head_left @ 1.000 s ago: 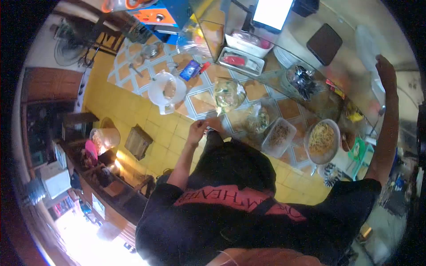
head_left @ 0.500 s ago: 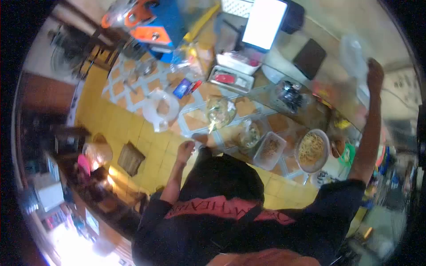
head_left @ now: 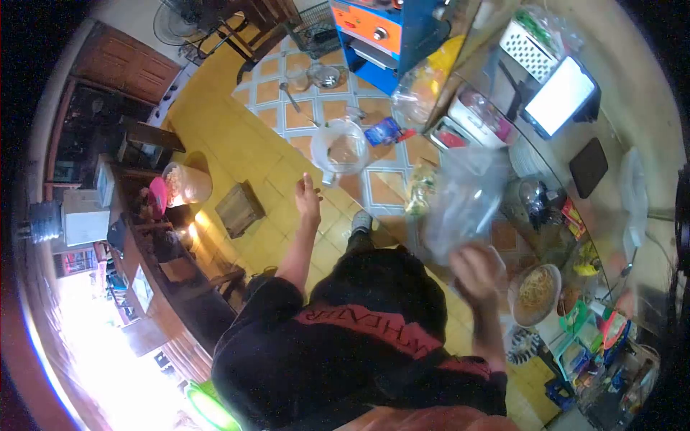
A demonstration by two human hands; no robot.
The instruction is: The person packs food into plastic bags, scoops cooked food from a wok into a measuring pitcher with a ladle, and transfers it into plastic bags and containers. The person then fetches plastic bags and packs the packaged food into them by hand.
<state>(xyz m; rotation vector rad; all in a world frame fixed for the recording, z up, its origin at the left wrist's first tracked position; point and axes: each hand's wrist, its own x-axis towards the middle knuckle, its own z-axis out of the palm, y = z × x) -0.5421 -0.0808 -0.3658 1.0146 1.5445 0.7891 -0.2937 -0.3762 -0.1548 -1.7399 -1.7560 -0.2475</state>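
Observation:
My right hand (head_left: 476,273), smeared by motion, grips the end of a translucent plastic bag (head_left: 467,194). The bag stretches away over the tiled counter and partly covers what lies beneath it, including a bag of greens (head_left: 421,188). To the left, my left hand (head_left: 307,200) hangs in the air with its fingers apart and nothing in them. Just beyond it, on the counter's edge, stands a clear plastic pitcher (head_left: 339,147). On the right side, a bowl of noodles (head_left: 535,293) sits close to my right forearm.
A blue and orange machine (head_left: 381,36) stands at the back. Near it are a ladle (head_left: 291,97), a blue packet (head_left: 383,131) and a lit tablet (head_left: 560,97). A wooden stool (head_left: 240,210) and a bucket (head_left: 188,183) are on the yellow floor to the left.
My right hand has come down from the wall at the far right and brought the plastic bag over the counter. The view has turned, and my left hand is raised near the pitcher.

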